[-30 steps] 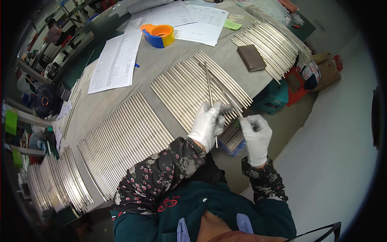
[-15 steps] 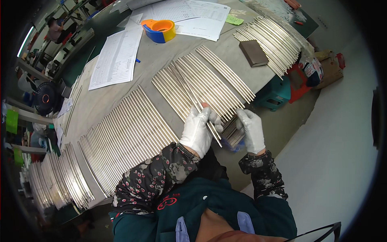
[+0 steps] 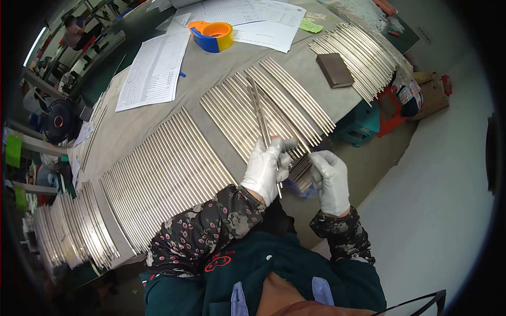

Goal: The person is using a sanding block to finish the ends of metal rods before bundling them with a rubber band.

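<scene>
In the head view, the left hand (image 3: 265,169) is gripping a few slim metal rods (image 3: 259,113), slanting over a laid-out row (image 3: 232,116), its gloved fingers hiding their count. The right hand (image 3: 332,183) is bunching its fingertips by the row's near end, whether pinching anything I cannot tell. The grey table (image 3: 205,71) is bearing papers (image 3: 155,71), and a dark fan (image 3: 59,121) is standing leftward.

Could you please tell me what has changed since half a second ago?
The rods held in the left hand have swung, their far ends going right; the right hand has drawn back slightly. The left hand kept its grip; the tape dispenser and brown block stayed put.
</scene>
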The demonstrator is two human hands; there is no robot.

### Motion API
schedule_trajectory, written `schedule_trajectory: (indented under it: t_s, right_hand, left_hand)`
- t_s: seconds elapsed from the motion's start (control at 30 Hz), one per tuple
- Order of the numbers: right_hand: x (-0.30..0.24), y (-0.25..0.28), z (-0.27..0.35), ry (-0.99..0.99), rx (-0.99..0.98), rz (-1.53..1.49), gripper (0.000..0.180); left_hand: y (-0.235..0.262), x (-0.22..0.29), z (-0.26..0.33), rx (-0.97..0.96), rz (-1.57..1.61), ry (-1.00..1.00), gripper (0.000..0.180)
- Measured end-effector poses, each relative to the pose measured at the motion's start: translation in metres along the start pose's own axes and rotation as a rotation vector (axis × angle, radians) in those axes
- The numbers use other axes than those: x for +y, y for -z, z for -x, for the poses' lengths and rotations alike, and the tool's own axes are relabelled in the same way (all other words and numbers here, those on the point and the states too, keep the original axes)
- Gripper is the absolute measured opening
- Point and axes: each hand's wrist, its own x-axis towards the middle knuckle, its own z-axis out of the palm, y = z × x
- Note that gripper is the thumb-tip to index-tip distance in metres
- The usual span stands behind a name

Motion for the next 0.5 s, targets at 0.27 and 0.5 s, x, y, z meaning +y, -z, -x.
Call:
schedule_trajectory:
  t_s: [0.27,0.5]
  right_hand:
    - [-0.001,-0.002,0.001,0.093,-0.017,0.306,0.025]
    - [0.023,-0.002,-0.022,-0.007,-0.04,0.104,0.023]
  left_hand:
    - [0.006,0.005,0.004,-0.001,-0.07,-0.047,0.017]
    - [0.004,0.004,0.014,0.063,0.095,-0.044,0.016]
